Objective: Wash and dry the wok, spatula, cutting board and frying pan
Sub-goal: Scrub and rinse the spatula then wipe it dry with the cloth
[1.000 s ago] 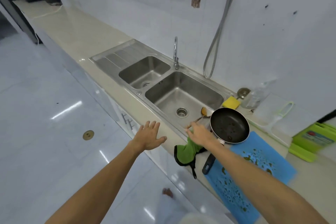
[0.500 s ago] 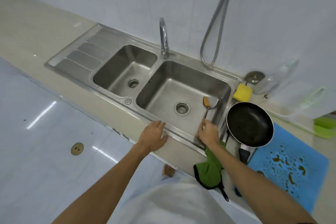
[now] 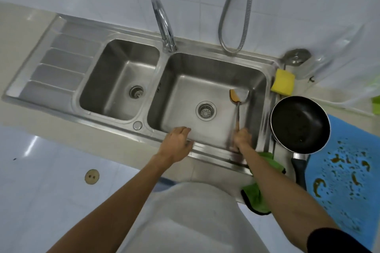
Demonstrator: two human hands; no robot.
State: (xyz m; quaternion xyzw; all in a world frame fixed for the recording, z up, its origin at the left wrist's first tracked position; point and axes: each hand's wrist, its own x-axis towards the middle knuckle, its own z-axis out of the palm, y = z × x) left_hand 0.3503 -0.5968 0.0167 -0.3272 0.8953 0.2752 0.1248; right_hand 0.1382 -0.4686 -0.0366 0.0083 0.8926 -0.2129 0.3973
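The person stood at the sink (image 3: 205, 151) with both arms stretched out. The right hand (image 3: 242, 138) was curled round the low end of the spatula (image 3: 238, 107), holding it. The spatula stood in the big right bowl of the sink, its flat end down near the far right corner, with brown mess on it. The left hand (image 3: 177, 141) held nothing. Its fingers were loose and lay on the front edge of the sink, near the right hand.

The frying pan (image 3: 300, 124) sat on the counter right of the sink, with bits of dirt inside. Its black handle pointed toward the person, just beside the blue cutting board (image 3: 345, 170), which had brown drips all over it. I could not see the wok anywhere. A yellow sponge (image 3: 282, 81) lay behind the pan, and a green cloth (image 3: 257, 197) hung off the counter under the right arm.

I thought the washing had not really begun, for no water came from the tap (image 3: 164, 24). Things could go wrong from here. The right arm was very near the pan's handle, so a bump of the elbow might knock the pan. The cloth could slide to the floor if the arm dragged it. A wet, greasy spatula could slip out of the hand and clatter into the bowl.
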